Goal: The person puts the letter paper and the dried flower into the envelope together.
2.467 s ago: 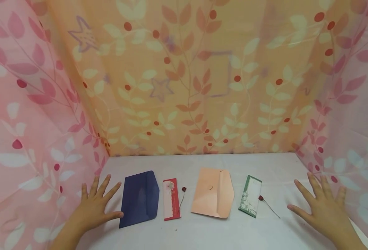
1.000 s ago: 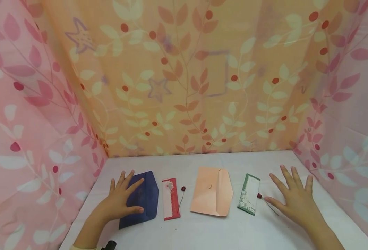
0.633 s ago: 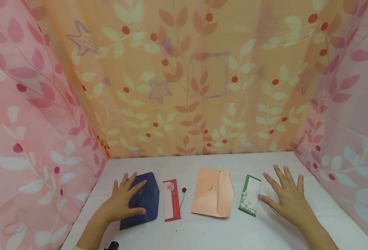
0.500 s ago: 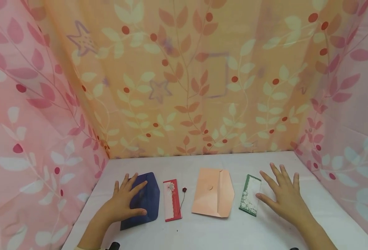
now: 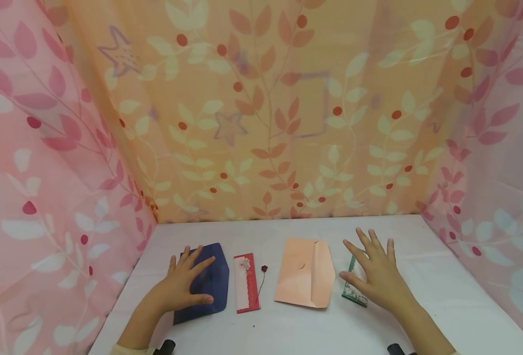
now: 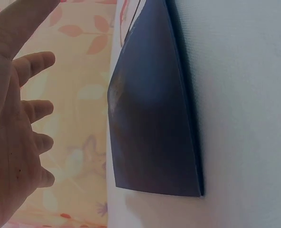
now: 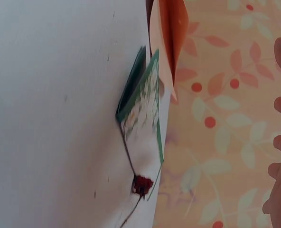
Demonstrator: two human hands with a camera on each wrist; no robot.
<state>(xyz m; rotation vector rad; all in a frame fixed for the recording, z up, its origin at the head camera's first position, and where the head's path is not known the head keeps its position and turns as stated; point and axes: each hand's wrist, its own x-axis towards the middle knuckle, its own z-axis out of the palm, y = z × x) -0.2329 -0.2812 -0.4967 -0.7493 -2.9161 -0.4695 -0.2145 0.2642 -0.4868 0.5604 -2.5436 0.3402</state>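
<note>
My left hand (image 5: 177, 288) hovers with spread fingers over a navy envelope (image 5: 218, 283), which lies with its flap opened out to the right. In the left wrist view a gap shows between that hand (image 6: 7, 147) and the envelope (image 6: 150, 109). Fingers spread as well, my right hand (image 5: 378, 276) is above a folded green card with white flowers (image 5: 353, 295) and partly hides it. The right wrist view shows the card (image 7: 143, 116) slightly raised at its fold, beside a small dark red rose on a thin stem (image 7: 142, 185). Neither hand holds anything.
Between the hands lie a red and white flowered card (image 5: 246, 286), another small stemmed rose (image 5: 264, 269) and a peach envelope (image 5: 294, 276) with its flap out. A white-covered table (image 5: 288, 335) carries everything. Patterned cloth (image 5: 265, 123) stands around three sides.
Both hands have moved inward. The left came rightward over the navy envelope; the right came leftward past the rose to above the green card. The cards and envelopes have stayed put.
</note>
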